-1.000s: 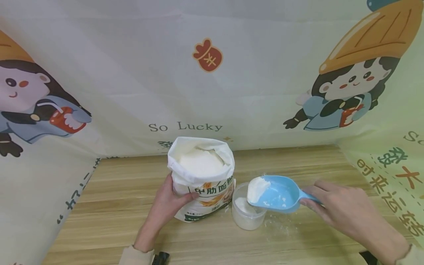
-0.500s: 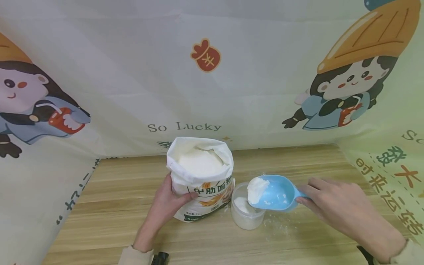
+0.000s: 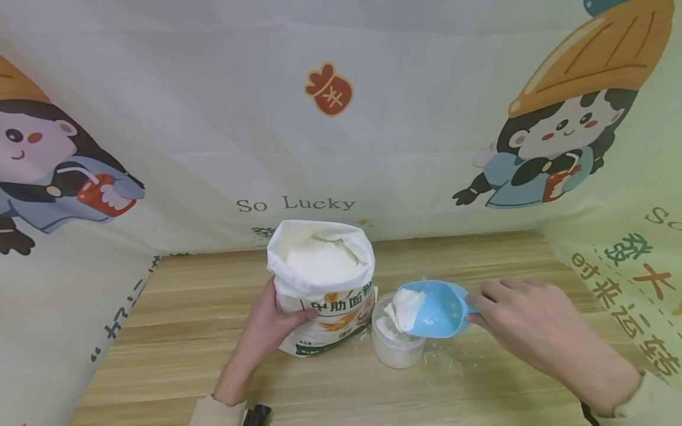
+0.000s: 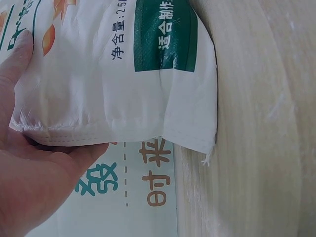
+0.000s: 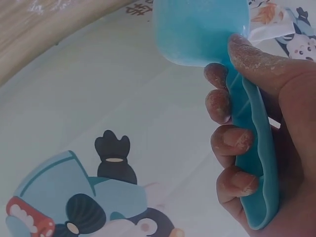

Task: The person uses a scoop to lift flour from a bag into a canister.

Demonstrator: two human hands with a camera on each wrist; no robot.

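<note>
A white paper flour bag, its top wide open and flour inside, stands on the table. My left hand grips its left side, thumb across the front; the left wrist view shows the bag's lower corner. In my right hand is the handle of a blue scoop. The fingers, dusted with flour, curl round that handle. The scoop tilts over a clear plastic tub, flour sliding from its lip. Flour lies in the tub too; the scoop hides part of its rim.
Spilled flour dusts the wood-grain table right of the tub. The tub stands close to the bag's right side. A printed cloth rises behind the table and along both sides.
My right hand has shifted left and the scoop now tips further toward the tub. Its flour has slid to the lip and begun falling in. The left hand keeps its hold on the bag.
</note>
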